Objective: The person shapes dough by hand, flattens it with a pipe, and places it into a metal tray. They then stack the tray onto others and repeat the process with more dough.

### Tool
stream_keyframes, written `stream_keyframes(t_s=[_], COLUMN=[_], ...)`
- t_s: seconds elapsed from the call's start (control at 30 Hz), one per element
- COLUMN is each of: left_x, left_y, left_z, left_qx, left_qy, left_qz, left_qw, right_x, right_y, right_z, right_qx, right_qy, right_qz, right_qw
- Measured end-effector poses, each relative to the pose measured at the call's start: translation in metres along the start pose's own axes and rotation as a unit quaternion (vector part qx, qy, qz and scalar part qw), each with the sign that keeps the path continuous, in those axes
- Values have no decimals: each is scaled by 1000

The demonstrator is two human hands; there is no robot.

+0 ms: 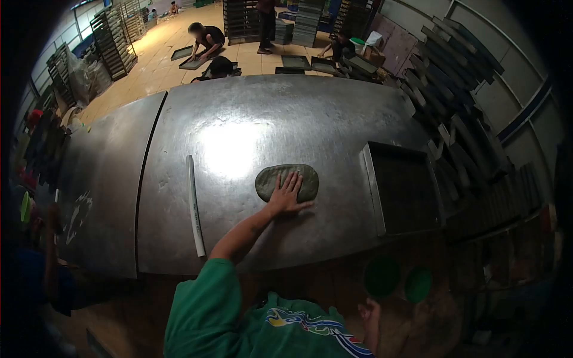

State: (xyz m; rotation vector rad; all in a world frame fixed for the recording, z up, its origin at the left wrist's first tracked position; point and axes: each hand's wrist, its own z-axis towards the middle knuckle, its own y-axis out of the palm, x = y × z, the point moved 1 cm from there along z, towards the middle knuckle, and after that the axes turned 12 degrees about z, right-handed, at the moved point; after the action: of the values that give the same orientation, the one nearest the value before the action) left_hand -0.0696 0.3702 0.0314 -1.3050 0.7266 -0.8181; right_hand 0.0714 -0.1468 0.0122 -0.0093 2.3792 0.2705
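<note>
My left hand (pixel 287 192) lies palm down with its fingers spread, pressed on a flattened oval slab of dark grey-green dough (pixel 268 182). The dough rests on the metal table (pixel 322 131), and my thumb reaches past its lower right edge. Below the table's front edge, my right hand (pixel 370 310) is at my side with its fingers curled. Anything inside those fingers is hidden. Two green tubs (pixel 382 275) stand close to that hand, low and in shadow. Left of the dough, a pale, narrow rod or pipe (pixel 194 206) lies lengthwise on the table.
A shallow rectangular metal tray (pixel 371 191) sits at the table's right side. Stacked trays (pixel 459 119) crowd the right wall. Another metal table (pixel 107 191) adjoins on the left, with a person beside it. Beyond, several people work among trays (pixel 295 62) on the floor.
</note>
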Motion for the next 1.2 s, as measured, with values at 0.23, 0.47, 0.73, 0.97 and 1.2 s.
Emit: stream_keyframes(t_s=[0.23,0.47,0.73,0.97,1.2], left_x=[-14,25,49,51,78], left_y=[4,-42,-75,-65,-57], left_z=[-58,-97,-148,-119,-62], left_qx=[-166,115,-51,-80,-88], left_qy=[-71,-128,-135,-91,-120], left_qz=[-93,-364,-642,-668,-635], left_qw=[979,915,753,735,758], right_x=[-123,-118,-84,-129,-354], right_y=[149,184,78,2,109], right_z=[92,158,92,55,99], right_qx=[-34,87,76,-15,-106], right_qy=[4,-30,-163,-273,-392], right_qz=[-14,-54,334,382,429], right_qw=[999,994,925,883,806])
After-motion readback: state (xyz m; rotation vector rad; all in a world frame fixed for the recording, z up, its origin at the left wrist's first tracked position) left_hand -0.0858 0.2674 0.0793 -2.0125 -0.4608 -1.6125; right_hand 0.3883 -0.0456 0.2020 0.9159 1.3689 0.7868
